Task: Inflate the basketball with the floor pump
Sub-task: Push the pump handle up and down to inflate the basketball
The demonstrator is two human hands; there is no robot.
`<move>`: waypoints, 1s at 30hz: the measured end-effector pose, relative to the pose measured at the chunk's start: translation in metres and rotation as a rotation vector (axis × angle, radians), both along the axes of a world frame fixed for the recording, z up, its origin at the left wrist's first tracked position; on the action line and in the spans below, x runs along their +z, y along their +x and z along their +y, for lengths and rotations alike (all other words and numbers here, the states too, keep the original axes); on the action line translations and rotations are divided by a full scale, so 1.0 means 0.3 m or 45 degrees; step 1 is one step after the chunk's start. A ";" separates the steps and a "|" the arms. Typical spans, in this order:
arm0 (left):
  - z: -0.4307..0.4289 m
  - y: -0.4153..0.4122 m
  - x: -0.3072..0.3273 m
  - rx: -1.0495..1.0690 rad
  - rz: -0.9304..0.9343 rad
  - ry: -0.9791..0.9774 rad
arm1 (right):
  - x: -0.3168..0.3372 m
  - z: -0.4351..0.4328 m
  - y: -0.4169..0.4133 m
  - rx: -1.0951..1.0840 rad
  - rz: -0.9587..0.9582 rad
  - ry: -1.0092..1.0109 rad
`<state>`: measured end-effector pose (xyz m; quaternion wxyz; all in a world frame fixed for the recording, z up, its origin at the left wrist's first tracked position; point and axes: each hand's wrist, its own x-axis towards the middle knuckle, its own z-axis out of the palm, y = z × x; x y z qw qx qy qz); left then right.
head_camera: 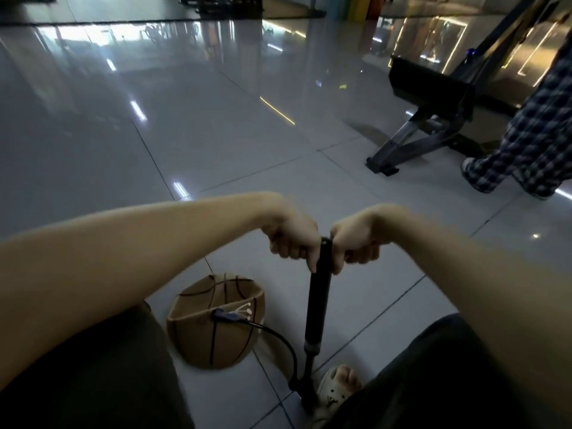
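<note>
A black floor pump (317, 308) stands upright on the tiled floor between my knees. My left hand (292, 239) and my right hand (356, 243) are each shut on one side of its T-handle, which sits low against the barrel top. A black hose (278, 335) curves from the pump's base to a blue-grey nozzle (227, 315) plugged into a brown basketball (213, 329). The ball is badly deflated, caved in and folded, lying on the floor left of the pump. My foot in a white clog (337, 388) rests by the pump's base.
A glossy grey tile floor (185, 134) stretches ahead. At the right stands a dark metal exercise machine (433, 119), and beside it another person's legs in checked trousers (532, 140). My dark-trousered knees frame the bottom corners.
</note>
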<state>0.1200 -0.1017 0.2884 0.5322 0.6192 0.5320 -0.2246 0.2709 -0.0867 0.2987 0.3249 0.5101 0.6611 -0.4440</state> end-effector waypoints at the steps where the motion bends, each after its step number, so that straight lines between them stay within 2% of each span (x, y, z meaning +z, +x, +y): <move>1: 0.022 -0.011 0.048 0.002 -0.023 0.024 | 0.049 0.019 -0.001 -0.009 0.025 0.015; 4: 0.027 -0.008 0.030 -0.025 -0.023 0.037 | 0.027 0.016 0.005 -0.012 0.016 0.053; 8: -0.061 0.048 -0.246 -0.067 0.040 -0.041 | -0.238 -0.095 0.029 0.004 -0.036 0.033; 12: -0.120 0.063 -0.421 -0.072 0.004 0.015 | -0.416 -0.159 0.048 -0.021 -0.017 0.086; 17: -0.189 0.068 -0.486 -0.042 -0.025 0.026 | -0.506 -0.204 0.053 -0.012 -0.035 0.036; 22: -0.162 0.076 -0.350 -0.123 0.090 0.030 | -0.371 -0.181 0.026 0.051 -0.161 -0.011; 28: 0.005 -0.004 0.082 -0.024 -0.061 0.071 | 0.087 -0.006 0.014 -0.080 0.038 0.047; 30: 0.051 -0.018 0.146 -0.044 -0.080 0.101 | 0.159 0.029 0.008 -0.088 0.078 0.044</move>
